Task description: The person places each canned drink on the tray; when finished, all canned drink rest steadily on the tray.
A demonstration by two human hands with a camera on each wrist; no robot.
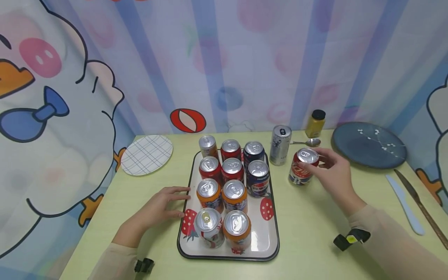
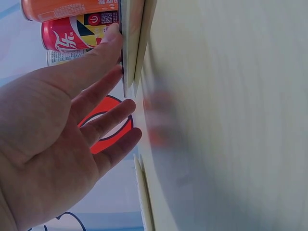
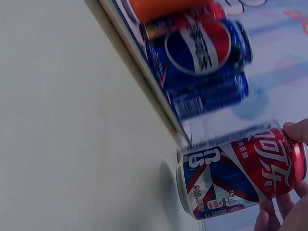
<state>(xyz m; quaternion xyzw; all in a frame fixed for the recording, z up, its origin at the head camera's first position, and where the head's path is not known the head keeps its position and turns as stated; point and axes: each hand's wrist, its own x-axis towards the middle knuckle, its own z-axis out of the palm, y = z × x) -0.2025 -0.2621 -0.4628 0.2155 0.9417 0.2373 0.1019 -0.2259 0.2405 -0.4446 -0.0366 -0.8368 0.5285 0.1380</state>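
With thumb and fingers, my right hand (image 1: 334, 175) grips the upper part of a red, white and blue cola can (image 1: 301, 173), to the right of the tray. In the right wrist view that can (image 3: 236, 175) shows its printed side; whether its base touches the table I cannot tell. My left hand (image 1: 159, 210) is spread at the left rim of a strawberry-patterned tray (image 1: 259, 243), its fingers loosely extended. On the tray stand orange cans (image 1: 235, 194), red cans (image 1: 231, 167), dark blue cola cans (image 1: 258, 179) and a white can (image 1: 209, 229), all upright.
A tall silver can (image 1: 280, 146) stands behind the gripped can, near a spoon (image 1: 312, 142) and a yellow bottle with a black cap (image 1: 316, 123). At right lie a dark plate (image 1: 357, 144), a pale blue knife (image 1: 404, 202) and a brown-handled knife (image 1: 420, 204). A checked plate (image 1: 147, 154) lies left.
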